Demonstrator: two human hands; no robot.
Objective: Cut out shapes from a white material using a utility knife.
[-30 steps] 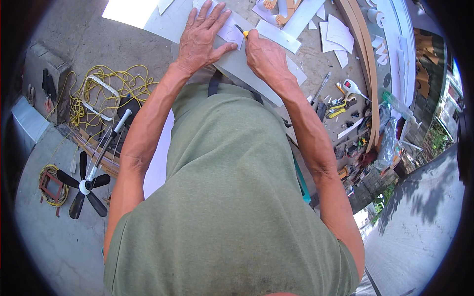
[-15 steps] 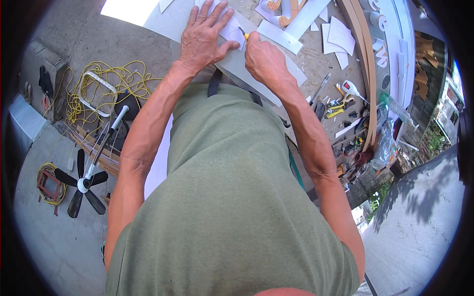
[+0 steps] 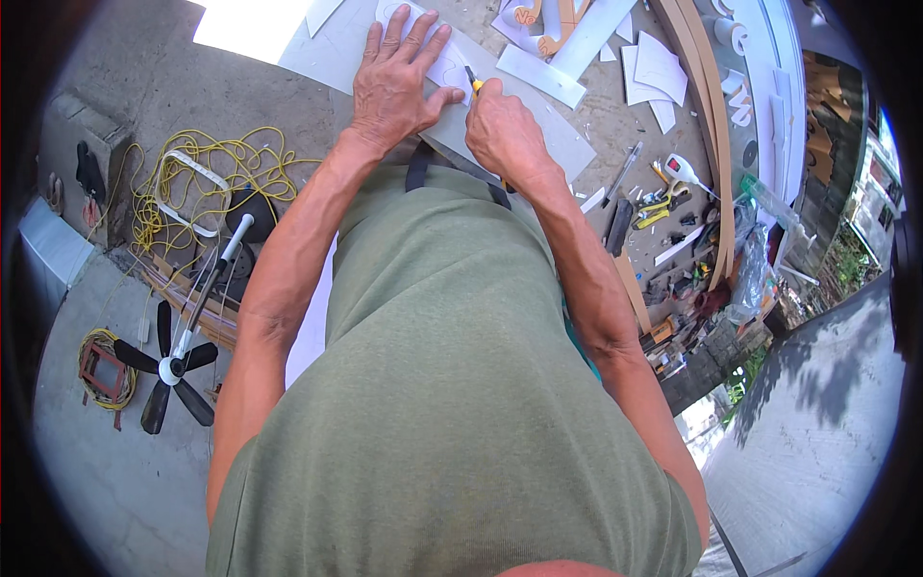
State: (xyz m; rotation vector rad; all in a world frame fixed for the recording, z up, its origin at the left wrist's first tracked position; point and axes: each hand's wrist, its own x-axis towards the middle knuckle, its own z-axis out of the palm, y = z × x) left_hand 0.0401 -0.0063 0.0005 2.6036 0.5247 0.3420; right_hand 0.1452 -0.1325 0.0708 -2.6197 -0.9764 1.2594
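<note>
In the right hand (image 3: pixel 502 125), a yellow cutter (image 3: pixel 477 86), largely hidden

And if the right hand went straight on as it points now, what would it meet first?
Probably the white sheet, at the tip of the yellow knife in the right hand; depth there is unclear.

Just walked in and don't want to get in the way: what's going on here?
A person's right hand grips a yellow utility knife, its dark tip over a white sheet marked with a curved line. The left hand lies spread on that sheet, which rests on a larger grey board. Whether the tip touches is hard to tell. Yellow-handled pliers lie off to the right.
</note>
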